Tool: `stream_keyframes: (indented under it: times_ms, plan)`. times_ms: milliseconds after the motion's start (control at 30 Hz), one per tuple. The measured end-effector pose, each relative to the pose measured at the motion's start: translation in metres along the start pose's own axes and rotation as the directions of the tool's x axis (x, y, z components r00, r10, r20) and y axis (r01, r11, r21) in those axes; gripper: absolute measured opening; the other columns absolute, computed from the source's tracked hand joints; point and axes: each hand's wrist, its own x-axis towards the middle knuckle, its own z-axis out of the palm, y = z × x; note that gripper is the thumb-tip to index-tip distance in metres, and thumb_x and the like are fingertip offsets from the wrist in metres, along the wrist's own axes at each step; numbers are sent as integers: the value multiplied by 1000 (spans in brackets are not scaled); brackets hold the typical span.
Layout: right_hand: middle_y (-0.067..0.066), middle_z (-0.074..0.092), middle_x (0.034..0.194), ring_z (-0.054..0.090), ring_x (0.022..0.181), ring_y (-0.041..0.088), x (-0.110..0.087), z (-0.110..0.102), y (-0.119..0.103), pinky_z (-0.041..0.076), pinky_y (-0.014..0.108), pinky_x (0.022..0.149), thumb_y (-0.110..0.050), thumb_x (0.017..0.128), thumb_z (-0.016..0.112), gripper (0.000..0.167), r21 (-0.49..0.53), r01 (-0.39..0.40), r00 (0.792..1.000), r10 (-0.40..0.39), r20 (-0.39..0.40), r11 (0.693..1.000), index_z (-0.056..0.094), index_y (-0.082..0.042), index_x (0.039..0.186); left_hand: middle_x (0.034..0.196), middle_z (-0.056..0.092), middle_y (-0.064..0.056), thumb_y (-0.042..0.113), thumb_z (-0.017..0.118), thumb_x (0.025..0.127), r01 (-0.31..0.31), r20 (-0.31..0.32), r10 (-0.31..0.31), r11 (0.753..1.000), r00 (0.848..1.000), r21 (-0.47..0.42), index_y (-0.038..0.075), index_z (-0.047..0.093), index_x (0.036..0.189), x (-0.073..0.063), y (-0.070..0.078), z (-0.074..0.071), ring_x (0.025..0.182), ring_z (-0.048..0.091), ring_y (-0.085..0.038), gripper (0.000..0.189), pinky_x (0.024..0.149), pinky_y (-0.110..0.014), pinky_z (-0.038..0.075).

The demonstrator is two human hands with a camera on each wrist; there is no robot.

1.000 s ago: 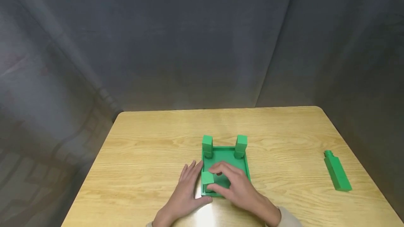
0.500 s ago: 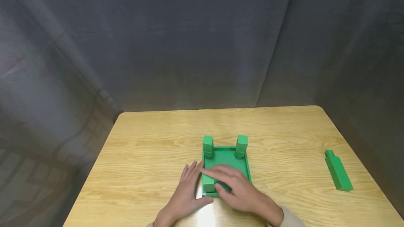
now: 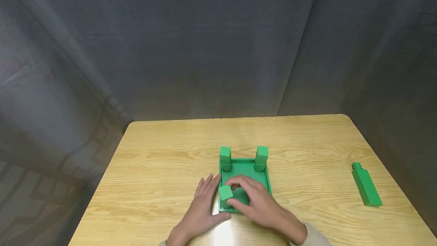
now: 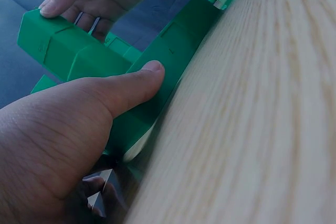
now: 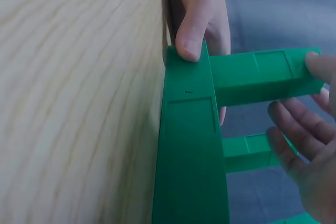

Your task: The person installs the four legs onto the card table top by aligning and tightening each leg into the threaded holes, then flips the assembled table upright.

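The right hand (image 3: 256,202) pinches, seemingly thumb-to-forefinger, a green square post (image 3: 225,196) near-left in a green tray (image 3: 243,168); straight-fingered left hand (image 3: 200,212) touches the tray.

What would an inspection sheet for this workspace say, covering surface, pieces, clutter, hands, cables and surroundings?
Surface: wooden table, light-coloured, visible grain.
Job's things: green tray with near-left post, far-left post and far-right post standing at its corners; loose post lying on the table, off to the right.
Clutter: nothing seen.
Hands: left hand has its thumb on the tray's near wall, its fingers along the left side; right hand pinches the near-left post near its top.
Cables: nothing seen.
Surroundings: dark backdrop behind the table and at both sides.
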Motion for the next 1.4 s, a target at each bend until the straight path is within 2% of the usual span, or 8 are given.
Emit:
stream_keyframes:
  times_ms: [100, 200, 267, 367, 467, 600, 1233, 1400]
  plan:
    - [-8, 72, 116, 74, 101, 16, 0, 2, 1, 67, 41, 87, -28, 102, 84, 39, -11, 14, 999, -15, -32, 1000, 64, -16, 134, 183, 30, -3, 58, 86, 90, -3, -5, 3, 1000, 1000, 1, 9, 24, 178, 0, 0, 0, 172, 14, -30, 117, 137, -32, -10]
    - [-7, 73, 117, 74, 101, 16, -1, 2, 1, 67, 40, 86, -34, 103, 83, 43, -27, 17, 999, -18, -34, 999, 64, -15, 136, 183, 30, -4, 57, 86, 90, -8, -14, 8, 1000, 1000, 4, 9, 25, 177, 0, 0, 0, 172, 15, -31, 117, 137, -31, -10]
    - [-4, 74, 125, 74, 108, 15, -1, 1, 1, 67, 40, 91, -32, 105, 80, 46, -34, 14, 1000, -15, -17, 999, 63, -15, 144, 183, 31, -4, 57, 86, 90, -10, -15, 10, 1000, 1000, 6, 9, 26, 177, 0, 0, 0, 172, 15, -32, 116, 137, -31, -10]
    - [-2, 70, 142, 69, 126, 16, -1, -2, -1, 63, 45, 103, -21, 110, 71, 49, -56, 26, 999, -24, 34, 998, 60, -15, 157, 183, 30, -3, 58, 85, 91, -11, -10, 11, 1000, 1000, 12, 10, 27, 177, 0, 0, 0, 172, 15, -32, 115, 137, -31, -11]
    - [-2, 65, 151, 64, 137, 19, -1, -4, -2, 59, 48, 109, -10, 111, 61, 53, -71, 51, 995, -44, 92, 996, 57, -19, 163, 184, 28, -2, 59, 85, 92, -9, 3, 9, 1000, 1000, 16, 10, 26, 177, 0, 1, 0, 172, 13, -31, 115, 137, -31, -12]
    - [-4, 65, 150, 63, 138, 19, -1, -4, -2, 57, 48, 110, -7, 112, 58, 52, -61, 52, 992, -44, 122, 997, 60, -22, 161, 184, 27, -2, 59, 84, 92, -3, 8, 2, 1000, 1000, 14, 9, 26, 177, -1, 1, -1, 172, 12, -30, 115, 137, -30, -12]
    - [-3, 66, 149, 65, 137, 19, 1, -2, -4, 59, 46, 111, -10, 112, 61, 44, -24, 35, 994, -32, 104, 999, 61, -16, 156, 184, 28, -2, 59, 85, 91, -14, 1, 14, 1000, 1000, 18, 9, 27, 177, 0, 0, -1, 172, 14, -30, 115, 137, -31, -11]
    - [-6, 63, 151, 63, 138, 17, 1, -7, -10, 59, 46, 111, -13, 113, 60, 48, 2, -28, 991, 27, 135, 1000, 59, -19, 160, 183, 30, -2, 59, 86, 91, -19, -14, 19, 1000, 1000, 18, 10, 29, 177, -1, -1, 0, 172, 15, -31, 114, 137, -31, -10]
